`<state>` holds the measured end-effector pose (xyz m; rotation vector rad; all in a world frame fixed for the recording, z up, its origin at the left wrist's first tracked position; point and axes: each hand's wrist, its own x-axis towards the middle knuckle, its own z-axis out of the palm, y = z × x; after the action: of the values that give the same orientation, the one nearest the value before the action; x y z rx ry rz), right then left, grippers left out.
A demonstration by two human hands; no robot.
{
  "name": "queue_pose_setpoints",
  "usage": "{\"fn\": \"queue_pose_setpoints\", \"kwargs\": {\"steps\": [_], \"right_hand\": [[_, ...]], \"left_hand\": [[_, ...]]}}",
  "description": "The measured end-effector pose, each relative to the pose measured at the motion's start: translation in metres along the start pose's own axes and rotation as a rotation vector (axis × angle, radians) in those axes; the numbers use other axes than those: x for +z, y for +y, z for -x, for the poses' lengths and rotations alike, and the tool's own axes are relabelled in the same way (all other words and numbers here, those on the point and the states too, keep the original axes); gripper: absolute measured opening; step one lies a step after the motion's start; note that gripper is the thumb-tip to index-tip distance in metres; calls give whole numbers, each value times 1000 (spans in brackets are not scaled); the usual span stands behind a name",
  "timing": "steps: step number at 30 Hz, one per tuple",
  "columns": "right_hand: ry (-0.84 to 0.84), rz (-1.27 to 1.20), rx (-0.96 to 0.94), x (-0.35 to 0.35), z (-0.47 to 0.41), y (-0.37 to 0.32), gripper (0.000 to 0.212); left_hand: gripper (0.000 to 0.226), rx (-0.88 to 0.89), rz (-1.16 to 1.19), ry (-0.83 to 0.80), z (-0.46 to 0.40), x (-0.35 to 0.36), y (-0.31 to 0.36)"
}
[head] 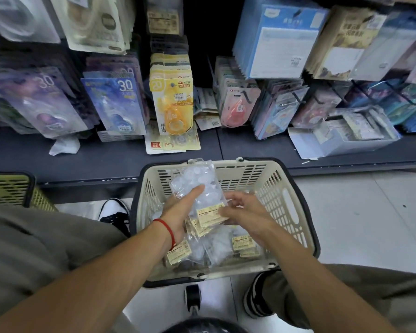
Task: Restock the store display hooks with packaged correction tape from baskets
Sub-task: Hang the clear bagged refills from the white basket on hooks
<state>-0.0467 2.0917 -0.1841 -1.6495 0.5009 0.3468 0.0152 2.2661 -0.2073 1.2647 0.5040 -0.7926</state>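
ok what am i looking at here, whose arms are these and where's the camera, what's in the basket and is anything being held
There is no machine here. A person wears one camera on the head, looking forward and down, so you see their own two arms. The left hand, with a red string at the wrist, grips a clear packet of pale round items with a yellowish label. The right hand pinches that packet's lower edge. Both are over a cream basket on the floor, which holds more such packets. Beyond it, a dark shelf has hanging carded packs, including a yellow pack and a pink pack.
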Motion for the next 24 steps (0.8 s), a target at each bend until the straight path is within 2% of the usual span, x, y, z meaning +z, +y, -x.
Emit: {"fn": "queue_pose_setpoints", "kwargs": {"steps": [2,3,6,8,9,13,17,22,24], "right_hand": [[21,94,-12,2,-14,7,9],[89,160,-5,-1,-23,14,10],[298,573,157,-18,-53,49,31],[285,829,279,-20,-63,78,40],[278,882,310,-17,-67,89,41],[378,750,337,-4,-86,109,51],[380,637,343,-9,-98,112,30],[635,345,307,-21,-77,83,35],[701,136,246,-30,-63,63,25]], "left_hand": [[75,3,-53,74,-1,-6,-1],[73,-14,-54,90,-1,-8,-1],[69,-54,-31,103,0,-15,-1],[72,-67,-44,120,-2,-20,-2],[72,-76,-45,120,-2,-23,-3],[69,-113,-40,122,-5,-32,-6],[65,-106,-58,140,-10,-31,-6],[58,-36,-48,142,-13,-20,-2],[47,10,-40,139,-12,-12,1]]}}
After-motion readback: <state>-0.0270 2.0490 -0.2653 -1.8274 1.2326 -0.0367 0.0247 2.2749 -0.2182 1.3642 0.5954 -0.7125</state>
